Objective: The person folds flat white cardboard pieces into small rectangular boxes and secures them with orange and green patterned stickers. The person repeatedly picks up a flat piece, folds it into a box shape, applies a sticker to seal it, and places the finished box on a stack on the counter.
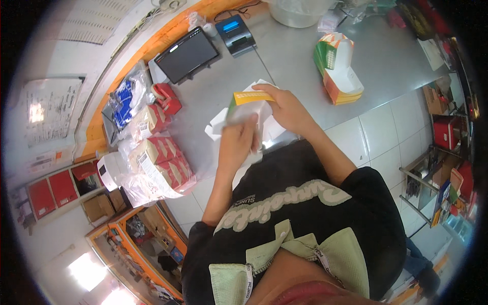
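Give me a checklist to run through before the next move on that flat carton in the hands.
1. Both hands on the carton: ok, left hand at its lower part, right hand at its top edge.
2. Carton fully shaped: not ok, flaps look loose.
3. Counter free beside the work: ok, bare steel ahead.
4. Stack of finished cartons within view: ok, at the right.
5. Wrapped bundles clear of the hands: ok, at the left.
6. Grip firmness: cannot tell, hands blurred.
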A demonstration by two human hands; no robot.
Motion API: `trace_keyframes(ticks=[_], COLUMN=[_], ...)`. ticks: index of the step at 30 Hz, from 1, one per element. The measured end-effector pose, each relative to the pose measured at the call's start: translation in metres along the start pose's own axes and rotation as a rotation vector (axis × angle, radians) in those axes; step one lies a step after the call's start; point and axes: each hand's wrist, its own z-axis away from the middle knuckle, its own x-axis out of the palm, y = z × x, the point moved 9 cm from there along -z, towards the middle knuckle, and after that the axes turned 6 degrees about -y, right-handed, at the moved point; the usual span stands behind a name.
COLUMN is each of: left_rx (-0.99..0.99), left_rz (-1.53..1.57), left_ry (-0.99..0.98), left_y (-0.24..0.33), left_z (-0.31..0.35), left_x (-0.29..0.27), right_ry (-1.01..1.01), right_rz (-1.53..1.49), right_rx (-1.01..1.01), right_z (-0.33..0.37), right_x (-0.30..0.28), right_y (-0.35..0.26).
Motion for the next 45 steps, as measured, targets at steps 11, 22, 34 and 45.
trace_keyframes(ticks=[11,22,34,45], left_rx=[0.395,0.509,0.180,0.499], left_rz=[-0.017,-0.202,0.417,-0.263], left_ry=[0.697,-0.061,-0.061,0.349], left_y=[0.001,-0.013,-0.027,0.028], left_z=[-0.015,0.024,0.004,0.026], left_x=[-0.054,-0.005,-0.054,-0.035], right_ry=[-1.031,-0.661,-0.352,-0.184], right_rz=[-0.253,0.259,0.680,0.385], right_rx=[0.026,0.033,-0.508,-0.155], right_z=[0.094,0.042,0.032,0.002], right_x=[0.133,0.015,0.043,0.023], right_y=[-0.045,-0.013,-0.116,-0.073])
